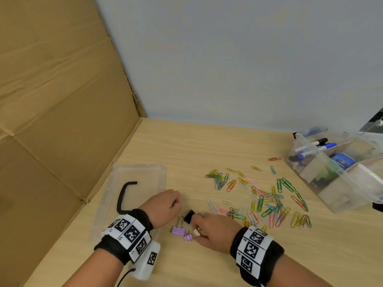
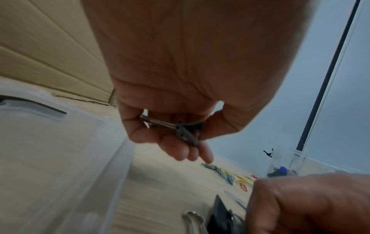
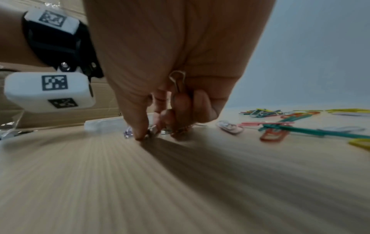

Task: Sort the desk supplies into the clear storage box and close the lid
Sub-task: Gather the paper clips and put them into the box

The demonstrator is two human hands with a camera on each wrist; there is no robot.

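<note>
My left hand (image 1: 173, 204) is curled beside the clear lid; in the left wrist view its fingers and thumb (image 2: 220, 126) pinch a dark binder clip (image 2: 189, 129). My right hand (image 1: 198, 228) is down on the desk, curled round a binder clip whose wire handle (image 3: 177, 79) shows in the palm, and its thumb (image 3: 140, 133) presses a small pale clip (image 1: 196, 232). A black binder clip (image 1: 189, 216) and two purple ones (image 1: 178, 230) (image 1: 188, 237) lie between my hands. Several coloured paper clips (image 1: 261, 199) are scattered to the right.
A shallow clear plastic lid (image 1: 159, 172) with a black handle (image 1: 124, 193) lies at the left, against a cardboard wall (image 1: 62, 100). A clear divided storage box (image 1: 331, 195) with markers stands at the far right. A grey wall is behind.
</note>
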